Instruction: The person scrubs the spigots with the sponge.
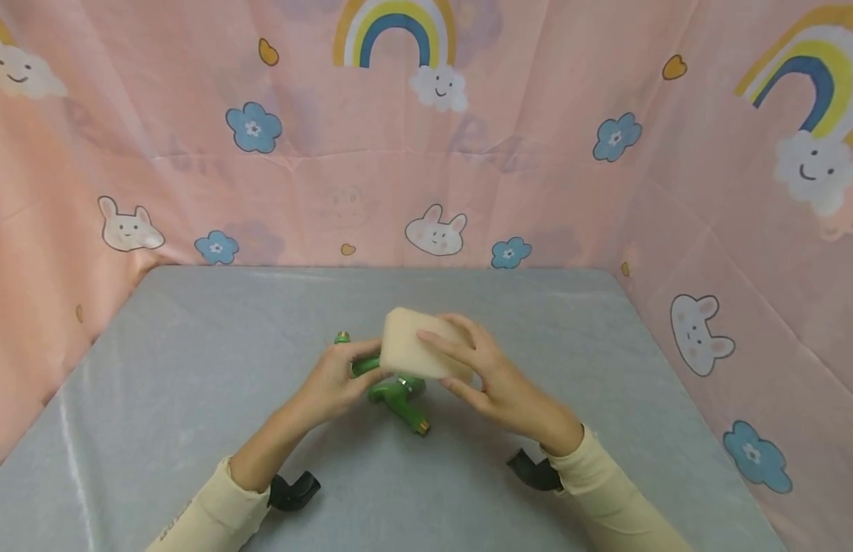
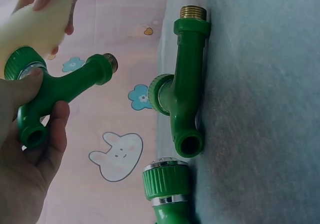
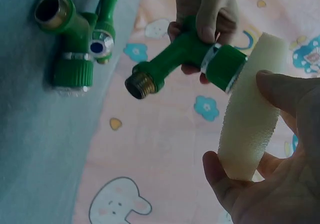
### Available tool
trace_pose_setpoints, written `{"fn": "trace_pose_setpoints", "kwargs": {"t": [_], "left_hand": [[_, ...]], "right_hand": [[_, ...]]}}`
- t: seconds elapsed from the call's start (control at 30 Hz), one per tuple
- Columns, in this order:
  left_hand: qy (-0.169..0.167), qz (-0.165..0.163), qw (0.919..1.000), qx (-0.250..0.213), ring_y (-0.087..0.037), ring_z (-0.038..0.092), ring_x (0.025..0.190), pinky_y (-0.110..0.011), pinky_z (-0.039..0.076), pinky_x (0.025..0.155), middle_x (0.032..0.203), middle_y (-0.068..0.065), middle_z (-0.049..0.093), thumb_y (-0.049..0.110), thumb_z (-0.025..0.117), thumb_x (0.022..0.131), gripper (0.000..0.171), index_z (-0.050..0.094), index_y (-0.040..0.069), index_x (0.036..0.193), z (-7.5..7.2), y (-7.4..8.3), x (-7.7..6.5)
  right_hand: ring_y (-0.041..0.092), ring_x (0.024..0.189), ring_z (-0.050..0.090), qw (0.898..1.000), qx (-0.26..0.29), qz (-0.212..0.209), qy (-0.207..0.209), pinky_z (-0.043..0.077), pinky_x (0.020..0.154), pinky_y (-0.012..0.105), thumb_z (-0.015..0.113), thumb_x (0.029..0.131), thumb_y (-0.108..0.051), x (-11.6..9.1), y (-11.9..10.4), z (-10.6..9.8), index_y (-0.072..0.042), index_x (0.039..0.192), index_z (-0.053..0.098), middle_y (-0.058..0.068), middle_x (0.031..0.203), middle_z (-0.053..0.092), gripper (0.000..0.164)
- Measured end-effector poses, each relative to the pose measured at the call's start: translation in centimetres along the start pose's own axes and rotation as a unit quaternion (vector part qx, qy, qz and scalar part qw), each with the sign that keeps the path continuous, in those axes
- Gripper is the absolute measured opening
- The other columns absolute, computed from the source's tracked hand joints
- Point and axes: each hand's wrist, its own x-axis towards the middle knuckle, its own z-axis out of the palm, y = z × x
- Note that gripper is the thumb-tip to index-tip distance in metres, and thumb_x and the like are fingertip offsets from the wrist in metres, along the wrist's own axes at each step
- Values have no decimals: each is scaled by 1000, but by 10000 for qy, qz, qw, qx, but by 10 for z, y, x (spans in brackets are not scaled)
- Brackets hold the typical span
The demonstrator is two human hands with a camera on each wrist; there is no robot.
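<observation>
My left hand point(image 1: 339, 383) grips a green tap point(image 2: 62, 89) by its body, with its threaded brass inlet sticking out. My right hand point(image 1: 498, 376) holds a pale cream sponge point(image 1: 419, 345) between thumb and fingers. In the right wrist view, the sponge's flat face meets the end of the held tap's ribbed green knob point(image 3: 226, 67). From the head camera the sponge hides much of this tap. Two more green taps lie on the table below the hands: one point(image 2: 187, 73) with its brass thread showing, another point(image 2: 167, 181) partly cut off in the left wrist view.
A grey cloth covers the table point(image 1: 536, 322). Pink printed curtains point(image 1: 316, 153) hang along its back and sides. Black curved pieces point(image 1: 295, 491) sit at both sleeve cuffs.
</observation>
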Motion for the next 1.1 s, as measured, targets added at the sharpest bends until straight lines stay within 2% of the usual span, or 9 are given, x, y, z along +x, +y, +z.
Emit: {"fn": "trace_pose_setpoints", "kwargs": {"t": [0.1, 0.2, 0.3, 0.4, 0.57, 0.8, 0.87, 1.03, 1.1], "left_hand": [[197, -70, 9995, -230, -28, 69, 115, -36, 60, 94, 127, -17, 71, 8, 74, 91, 40, 66, -2, 129, -1, -1, 1], [428, -77, 9967, -681, -19, 72, 103, -25, 61, 83, 122, -18, 73, 5, 74, 91, 36, 68, -2, 125, -4, -3, 2], [573, -19, 9896, -1319, -10, 72, 94, -21, 61, 78, 118, -20, 73, 3, 74, 90, 33, 69, -3, 121, -6, -4, 4], [742, 42, 9819, -1744, -5, 72, 88, -21, 61, 72, 114, -24, 73, 0, 75, 88, 30, 69, -5, 118, -7, -6, 4], [1045, 12, 9788, -1760, -2, 70, 82, -19, 59, 65, 110, -25, 74, -2, 75, 87, 29, 70, -6, 115, -9, -4, 4], [914, -140, 9801, -1755, -4, 72, 82, -21, 60, 68, 107, -23, 75, 2, 76, 88, 26, 71, -6, 113, -7, 0, 4], [958, -215, 9778, -1850, -5, 71, 78, -23, 60, 66, 101, -19, 77, 2, 75, 89, 24, 72, -6, 111, -6, 0, 4], [1145, -507, 9688, -2140, -5, 63, 66, -22, 55, 60, 82, 7, 75, 5, 72, 92, 20, 73, -5, 109, -9, 2, 3], [1200, -602, 9677, -2133, -5, 60, 64, -20, 53, 58, 80, 13, 72, 5, 73, 91, 22, 72, -5, 111, -10, 2, 3]], "right_hand": [[39, 138, 40, 9999, -25, 67, 70, 50, 102, 59, 70, 94, -7, 1, 2, -3, -23, 150, 51, 19, 153, 37, 61], [41, 137, 40, 9998, -56, 131, 128, 50, 101, 61, 70, 94, -5, 2, 5, -7, -21, 149, 52, 20, 153, 37, 60], [40, 138, 39, 9996, -50, 227, 155, 50, 101, 60, 70, 93, -5, 2, 8, -10, -21, 149, 52, 19, 153, 36, 60], [40, 139, 38, 9992, -56, 353, 199, 49, 101, 60, 70, 93, -3, 0, 10, -13, -20, 148, 52, 19, 154, 36, 60], [39, 139, 38, 9974, -173, 426, 551, 47, 103, 61, 71, 92, -3, -2, 11, -13, -20, 146, 55, 18, 154, 37, 58], [40, 136, 40, 9947, -487, -245, 876, 47, 102, 61, 78, 87, -6, 1, 5, -1, -22, 142, 58, 19, 151, 42, 61], [42, 136, 41, 9929, -629, -360, 948, 47, 102, 62, 80, 84, -4, 2, 4, 3, -22, 141, 59, 20, 150, 43, 62], [44, 132, 42, 9890, -807, -391, 1180, 50, 99, 62, 83, 80, -1, 3, 7, 5, -21, 137, 62, 22, 146, 45, 63], [44, 131, 43, 9883, -860, -344, 1212, 50, 98, 63, 83, 80, -1, 3, 10, 4, -19, 136, 63, 23, 145, 46, 62]]}}
